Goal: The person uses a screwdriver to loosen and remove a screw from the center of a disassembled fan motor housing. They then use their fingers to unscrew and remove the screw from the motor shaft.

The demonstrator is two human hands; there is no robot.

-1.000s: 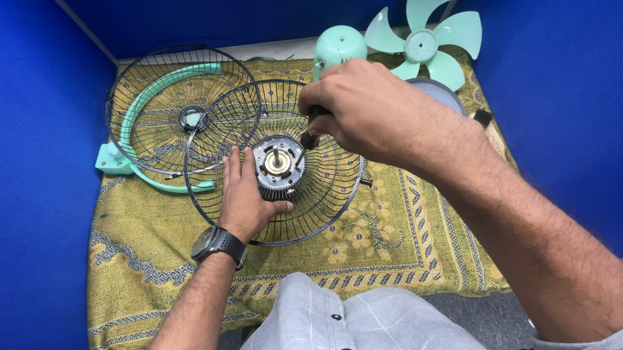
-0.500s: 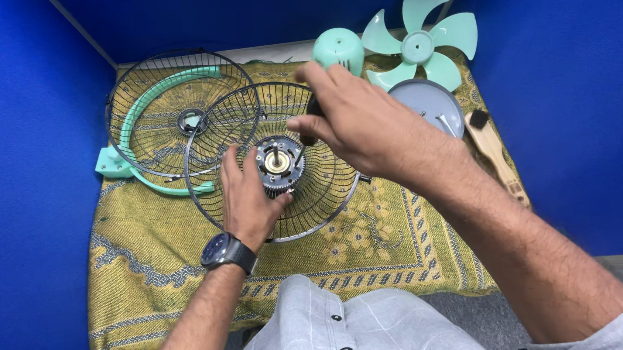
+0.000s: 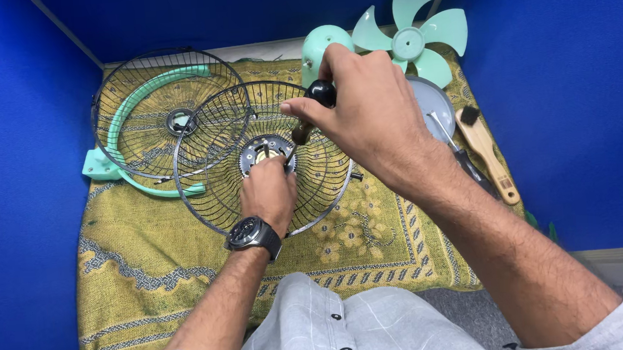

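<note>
A round wire fan guard [image 3: 217,182] lies on a yellow patterned cloth [image 3: 155,261], with the fan's motor hub [image 3: 259,151] showing at its middle. My left hand [image 3: 268,192], with a dark wristwatch, rests inside the guard and holds the hub. My right hand [image 3: 366,111] is closed around a screwdriver with a black and brown handle [image 3: 313,104]; its tip points down at the hub.
A second wire guard [image 3: 153,91] with a mint green rim ring lies at the back left. A mint fan blade [image 3: 408,34] and mint motor cover [image 3: 320,45] are at the back right. A grey disc [image 3: 432,102], another screwdriver [image 3: 462,159] and a wooden brush [image 3: 487,150] lie at right. Blue walls enclose everything.
My right hand has swung the screwdriver in over the hub, and my left hand has shifted slightly on the hub.
</note>
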